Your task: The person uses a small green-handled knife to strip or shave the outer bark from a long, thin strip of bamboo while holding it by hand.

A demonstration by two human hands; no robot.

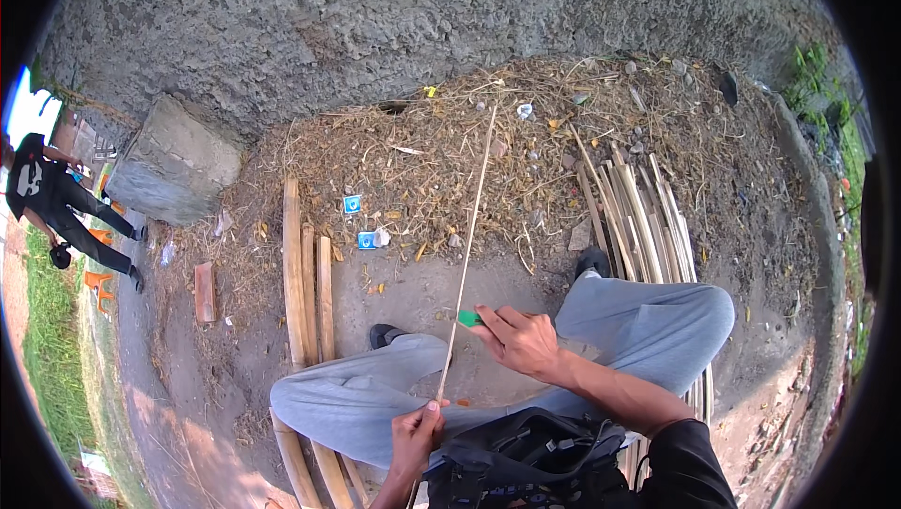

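Outdoors: straw-strewn earth (413, 284), rough grey wall (450, 21). Pinched in fingertips of left hand (416, 432): long, slender pale strip (477, 199). Clasped in curled fingers of right hand (522, 342): small green object (469, 319).

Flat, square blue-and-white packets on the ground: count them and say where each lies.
2. One blue-and-white packet lies on the dry straw litter; another blue-and-white packet lies just below it in the picture. Others may be hidden under litter.

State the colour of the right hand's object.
Bright green: the small object shows best in the head view.
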